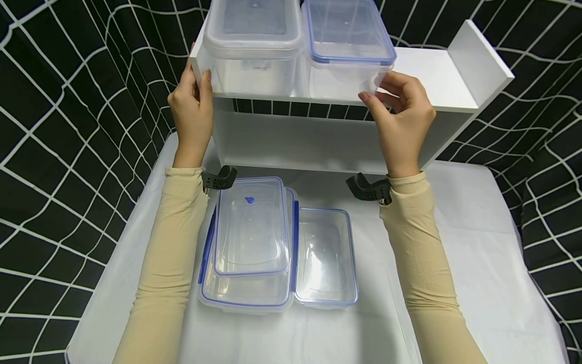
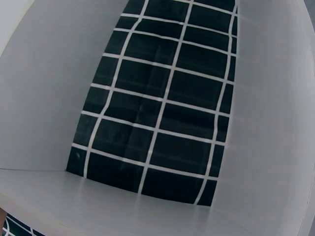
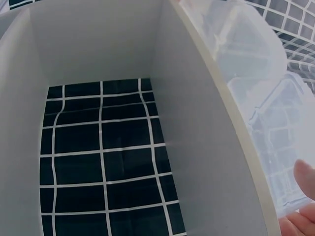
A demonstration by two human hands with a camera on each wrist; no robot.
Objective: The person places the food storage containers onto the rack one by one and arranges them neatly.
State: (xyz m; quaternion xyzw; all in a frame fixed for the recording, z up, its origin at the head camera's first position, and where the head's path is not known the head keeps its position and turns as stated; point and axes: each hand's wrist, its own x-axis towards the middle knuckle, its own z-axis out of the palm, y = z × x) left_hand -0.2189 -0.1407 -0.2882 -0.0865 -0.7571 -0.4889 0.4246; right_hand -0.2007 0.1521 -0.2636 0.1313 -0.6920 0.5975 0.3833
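Note:
A white shelf (image 1: 291,139) stands at the back of the table. On its top are a clear food container with a frosted lid (image 1: 254,30) and, to its right, a clear food container with a blue-edged lid (image 1: 347,38). My left hand (image 1: 191,111) grips the shelf's left side panel, fingers outside it and thumb inside beside the frosted-lid container. With thumb and curled fingers, my right hand (image 1: 402,111) holds the lower front right corner of the blue-edged container. In the right wrist view the thumb (image 3: 305,178) shows by that container (image 3: 280,142).
On the white table (image 1: 373,333) lie more clear containers, a wide one (image 1: 245,293) with blue side clips and a loose lid (image 1: 252,227) on it, and a narrower one (image 1: 325,258) to its right. Black netted cloth (image 1: 54,177) surrounds the table. The shelf's right end panel (image 1: 482,60) rises upright.

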